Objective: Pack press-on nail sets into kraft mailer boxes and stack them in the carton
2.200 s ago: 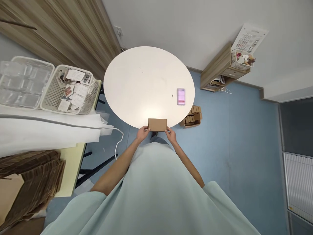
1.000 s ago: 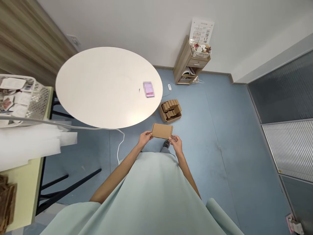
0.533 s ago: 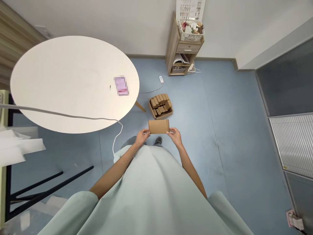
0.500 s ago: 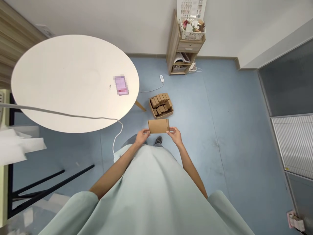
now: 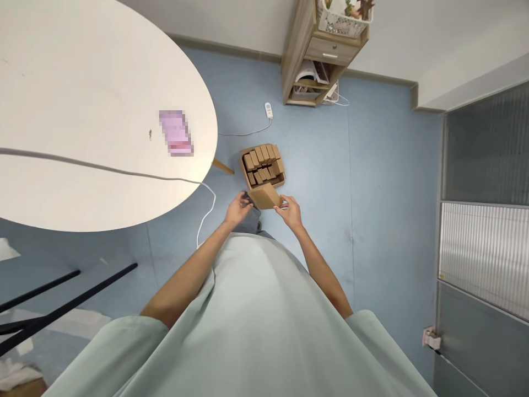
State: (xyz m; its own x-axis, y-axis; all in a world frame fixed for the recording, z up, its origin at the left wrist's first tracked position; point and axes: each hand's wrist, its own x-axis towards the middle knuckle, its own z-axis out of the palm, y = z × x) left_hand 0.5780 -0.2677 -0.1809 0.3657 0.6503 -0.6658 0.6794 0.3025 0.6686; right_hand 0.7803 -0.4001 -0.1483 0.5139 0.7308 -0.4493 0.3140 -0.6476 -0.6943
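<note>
I hold a small closed brown cardboard box [image 5: 266,196] in front of my body, tilted, above the blue floor. My left hand [image 5: 236,209] grips its left end and my right hand [image 5: 291,212] grips its right end. Just beyond it on the floor sits an open carton [image 5: 262,166] filled with several similar small brown boxes standing on edge.
A round white table [image 5: 82,105] fills the upper left, with a pink phone [image 5: 176,132] near its edge and a white cable [image 5: 124,173] crossing it. A wooden shelf unit [image 5: 318,55] stands by the far wall. Black table legs [image 5: 61,298] lie at lower left.
I have turned right, away from the round table, and moved closer to the carton on the floor. The box has tilted in my hands and now hangs just before the carton.
</note>
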